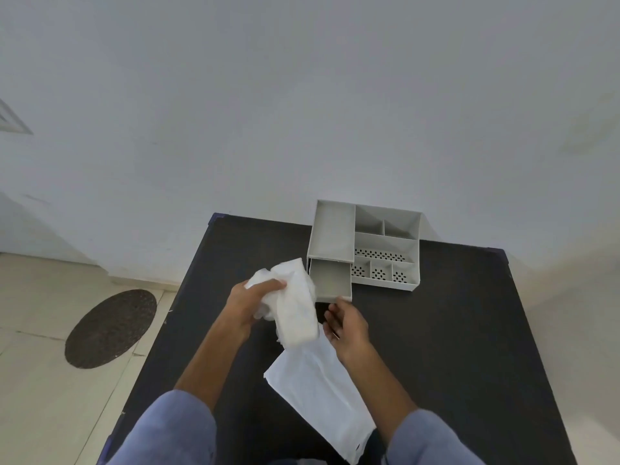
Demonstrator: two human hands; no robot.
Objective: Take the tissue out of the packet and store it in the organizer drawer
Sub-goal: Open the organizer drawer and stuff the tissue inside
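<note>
White tissue (295, 303), bunched, is clamped in the left hand (250, 297) just left of the open drawer (330, 280) of the organizer (385, 250) on the bench (453, 330). The right hand (349, 325), fingers loosely apart, holds nothing; the packet (318, 394) lies near. Compress the wad, carry it right over the drawer, lower it below the rim, then release.

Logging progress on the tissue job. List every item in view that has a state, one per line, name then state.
White tissue wad: out of the packet, crumpled, gripped in the left hand.
White plastic packet: lying flat on the black table, mouth end at the right hand.
Grey organizer drawer: pulled open, nothing inside.
Grey plastic desk organizer: upright, compartments look bare.
Right hand: fingers loosely curled, grip on packet unclear.
</note>
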